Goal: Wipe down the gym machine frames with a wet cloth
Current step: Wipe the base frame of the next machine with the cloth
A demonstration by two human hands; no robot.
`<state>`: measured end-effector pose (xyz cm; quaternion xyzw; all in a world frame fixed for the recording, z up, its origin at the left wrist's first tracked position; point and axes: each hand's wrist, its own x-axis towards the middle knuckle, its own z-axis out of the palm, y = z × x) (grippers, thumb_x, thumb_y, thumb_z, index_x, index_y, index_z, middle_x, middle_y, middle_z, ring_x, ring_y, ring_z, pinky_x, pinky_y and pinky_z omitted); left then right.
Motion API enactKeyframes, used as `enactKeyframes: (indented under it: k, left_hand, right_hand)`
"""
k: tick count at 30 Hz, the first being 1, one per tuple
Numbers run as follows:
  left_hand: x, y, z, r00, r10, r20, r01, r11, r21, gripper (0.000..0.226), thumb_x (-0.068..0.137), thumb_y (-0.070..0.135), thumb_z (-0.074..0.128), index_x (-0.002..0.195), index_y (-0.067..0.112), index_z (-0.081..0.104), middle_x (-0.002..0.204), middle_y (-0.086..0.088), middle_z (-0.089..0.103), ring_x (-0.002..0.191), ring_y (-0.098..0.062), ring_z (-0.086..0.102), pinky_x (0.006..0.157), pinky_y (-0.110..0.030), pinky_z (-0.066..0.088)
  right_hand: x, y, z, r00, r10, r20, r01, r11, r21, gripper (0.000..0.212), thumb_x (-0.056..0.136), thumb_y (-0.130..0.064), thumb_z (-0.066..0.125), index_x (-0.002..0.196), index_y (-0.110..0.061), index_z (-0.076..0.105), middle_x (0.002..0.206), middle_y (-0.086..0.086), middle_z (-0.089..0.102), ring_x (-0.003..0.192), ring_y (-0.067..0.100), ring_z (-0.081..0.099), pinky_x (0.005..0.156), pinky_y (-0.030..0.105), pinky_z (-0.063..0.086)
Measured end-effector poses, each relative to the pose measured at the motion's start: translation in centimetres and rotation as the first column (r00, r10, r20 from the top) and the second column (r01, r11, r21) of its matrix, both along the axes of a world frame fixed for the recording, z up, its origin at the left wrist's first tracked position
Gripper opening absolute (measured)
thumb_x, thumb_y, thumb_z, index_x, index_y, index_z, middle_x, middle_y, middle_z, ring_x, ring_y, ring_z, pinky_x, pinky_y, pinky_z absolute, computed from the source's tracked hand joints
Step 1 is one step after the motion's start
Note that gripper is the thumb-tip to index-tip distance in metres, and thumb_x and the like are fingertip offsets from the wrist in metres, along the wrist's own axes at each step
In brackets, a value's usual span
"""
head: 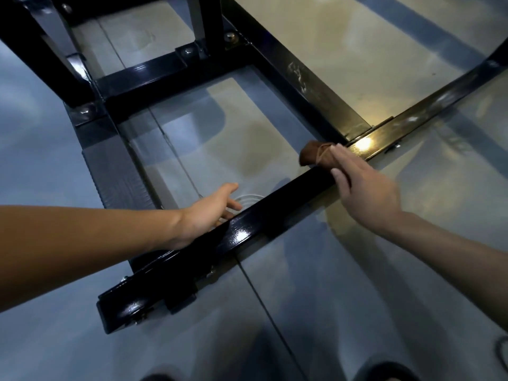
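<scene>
Brown cloth [316, 154], bunched up, sits on top of the black frame bar [264, 213] near the joint w/ the cross bar [299, 83], right of centre in the head view. Right hand [365, 188] lies flat over the cloth's near end, fingers [341, 180] straight and pressed together, pressing it onto the bar; thumb not visible. Left hand [209, 213] is lower left, reaching past the far side of the same bar; its fingers look relaxed and slightly spread, tips partly hidden behind the bar, holding nothing. Both forearms bare. Bar runs diagonally from lower left to upper right, glossy black paint w/ bright glare spot by the joint. More black frame members and bolted brackets [189, 52] toward top left. Floor [343, 298] is shiny grey-blue w/ seams and reflections. A round floor fitting [248, 199] shows just beyond the left hand. Dark shoe tips [384, 373] at bottom edge.
</scene>
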<state>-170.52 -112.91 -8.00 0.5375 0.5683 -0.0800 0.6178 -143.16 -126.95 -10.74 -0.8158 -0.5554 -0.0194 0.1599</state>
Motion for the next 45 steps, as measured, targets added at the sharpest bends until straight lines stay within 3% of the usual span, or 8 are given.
enactKeyframes:
  k: [5, 11, 16, 22, 28, 32, 39, 45]
  left_hand:
    - [1.4, 0.1, 0.3, 1.0, -0.031, 0.0, 0.031, 0.999, -0.016, 0.067, 0.101, 0.067, 0.028, 0.124, 0.016, 0.064, 0.106, -0.008, 0.06, 0.068, -0.016, 0.048, 0.059, -0.029, 0.037]
    - [3.2, 0.3, -0.7, 1.0, 0.017, 0.018, -0.018, 0.995, 0.099, 0.063, 0.098, 0.072, 0.033, 0.099, 0.021, 0.07, 0.101, -0.003, 0.072, 0.081, -0.016, 0.063, 0.072, -0.029, 0.042]
    - [4.3, 0.4, -0.9, 0.977, -0.197, 0.077, 0.189, 0.977, 0.102, 0.044, 0.106, 0.054, 0.035, 0.115, 0.022, 0.064, 0.111, 0.0, 0.069, 0.086, -0.012, 0.062, 0.082, -0.029, 0.048]
    - [5.6, 0.1, -0.7, 0.732, -0.646, -0.218, 0.677, 0.653, 0.338, 0.051, 0.078, 0.067, 0.074, 0.111, 0.03, 0.062, 0.107, 0.01, 0.069, 0.099, -0.011, 0.065, 0.095, -0.032, 0.052]
    - [6.1, -0.8, -1.0, 0.618, -0.662, -0.424, 0.775, 0.424, 0.468, 0.04, 0.079, 0.052, 0.074, 0.102, 0.022, 0.062, 0.101, 0.0, 0.071, 0.095, -0.023, 0.067, 0.08, -0.03, 0.053]
    - [5.9, -0.6, -0.7, 0.618, -0.662, -0.425, 0.778, 0.435, 0.453, 0.039, 0.077, 0.053, 0.073, 0.097, 0.02, 0.065, 0.092, -0.001, 0.072, 0.089, -0.023, 0.068, 0.073, -0.028, 0.051]
    - [5.8, -0.5, -0.7, 0.63, -0.658, -0.413, 0.767, 0.443, 0.465, 0.04, 0.08, 0.052, 0.075, 0.101, 0.019, 0.068, 0.092, 0.0, 0.073, 0.088, -0.021, 0.068, 0.075, -0.03, 0.054]
    - [5.8, -0.6, -0.9, 0.655, -0.635, -0.41, 0.746, 0.455, 0.487, 0.036, 0.076, 0.051, 0.075, 0.092, 0.019, 0.067, 0.081, 0.002, 0.071, 0.08, -0.019, 0.068, 0.069, -0.028, 0.052]
  right_hand:
    - [-3.8, 0.6, 0.0, 0.992, -0.028, -0.121, 0.03, 0.999, 0.015, 0.052, 0.107, -0.042, 0.038, 0.158, -0.028, 0.041, 0.162, -0.007, 0.041, 0.119, 0.027, 0.068, 0.088, 0.041, 0.057]
    - [-11.1, -1.0, -0.9, 0.94, 0.338, -0.04, -0.337, 0.941, 0.017, 0.052, 0.102, -0.049, 0.039, 0.151, -0.037, 0.049, 0.158, -0.02, 0.044, 0.072, 0.023, 0.073, 0.05, 0.035, 0.057]
    - [-0.7, -0.7, -0.6, 0.99, 0.118, -0.078, -0.117, 0.993, 0.017, 0.053, 0.106, -0.048, 0.039, 0.157, -0.038, 0.04, 0.162, -0.021, 0.037, 0.102, 0.02, 0.074, 0.075, 0.037, 0.062]
    - [3.9, 0.9, 0.5, 0.968, -0.205, -0.144, 0.198, 0.978, -0.06, 0.052, 0.11, -0.044, 0.037, 0.161, -0.036, 0.033, 0.167, -0.017, 0.028, 0.137, 0.022, 0.054, 0.105, 0.04, 0.048]
    - [-5.2, -1.5, -1.4, 0.977, 0.189, -0.099, -0.184, 0.982, 0.052, 0.051, 0.106, -0.049, 0.038, 0.155, -0.035, 0.044, 0.162, -0.019, 0.039, 0.084, 0.023, 0.075, 0.06, 0.04, 0.06]
    - [-0.3, -1.3, -1.2, 0.979, 0.175, -0.099, -0.168, 0.983, 0.076, 0.05, 0.106, -0.042, 0.047, 0.155, -0.038, 0.042, 0.16, -0.02, 0.041, 0.104, 0.017, 0.074, 0.073, 0.036, 0.063]
    - [8.1, 0.9, 2.1, 0.945, -0.3, -0.127, 0.286, 0.951, -0.12, 0.048, 0.111, -0.04, 0.038, 0.158, -0.033, 0.038, 0.163, -0.006, 0.04, 0.133, 0.033, 0.055, 0.102, 0.043, 0.048]
    - [-1.2, -1.7, -0.2, 0.996, 0.038, -0.083, -0.036, 0.999, 0.024, 0.047, 0.105, -0.041, 0.047, 0.148, -0.025, 0.056, 0.15, -0.003, 0.057, 0.09, 0.029, 0.076, 0.067, 0.042, 0.063]
